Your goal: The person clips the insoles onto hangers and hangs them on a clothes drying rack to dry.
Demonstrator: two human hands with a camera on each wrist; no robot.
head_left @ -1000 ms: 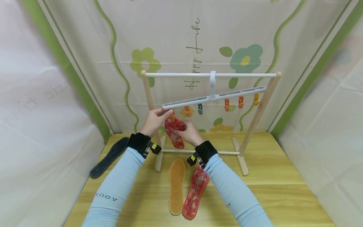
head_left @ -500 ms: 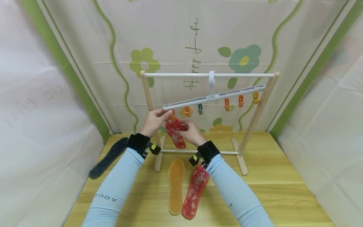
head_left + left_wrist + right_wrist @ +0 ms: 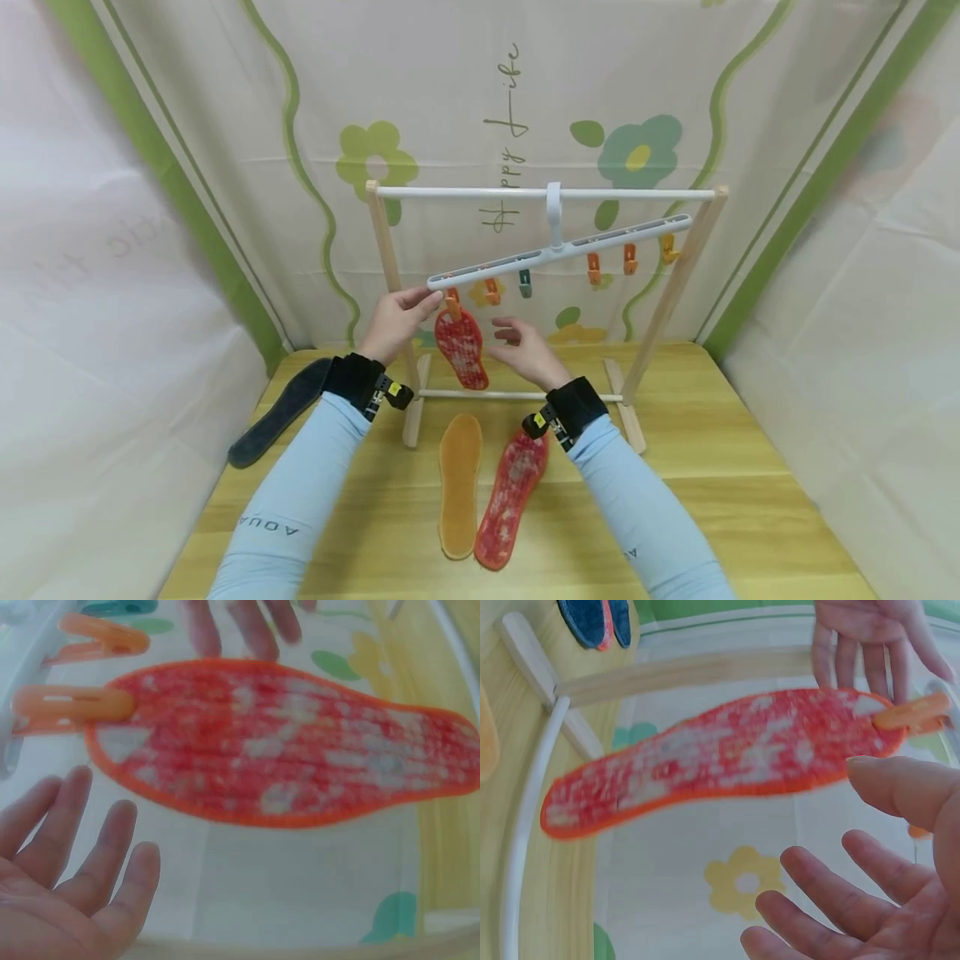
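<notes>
A red patterned insole [image 3: 461, 348] hangs toe-up from an orange clip [image 3: 452, 302] at the left end of a tilted white clip hanger [image 3: 558, 250]. My left hand [image 3: 401, 321] is raised beside it, its straight fingers touching the hanger's left tip. In the left wrist view that hand [image 3: 67, 877] lies flat below the insole [image 3: 285, 742] and its clip [image 3: 71, 711]. My right hand [image 3: 521, 346] hovers just right of the insole, fingers relaxed and holding nothing. From the right wrist its fingers [image 3: 840, 892] sit spread under the insole [image 3: 727, 761].
The hanger hooks over a white rail [image 3: 465, 192] on a wooden rack [image 3: 386, 250], with several more coloured clips [image 3: 593, 268]. On the yellow table [image 3: 712, 483] lie a tan insole [image 3: 459, 483], a second red insole [image 3: 510, 496] and a dark insole [image 3: 281, 412]. Cloth walls close in all round.
My right hand has let go of the hanging red insole and drawn back to the right. The insole now hangs from the orange clip alone. My left hand stays at the hanger's end.
</notes>
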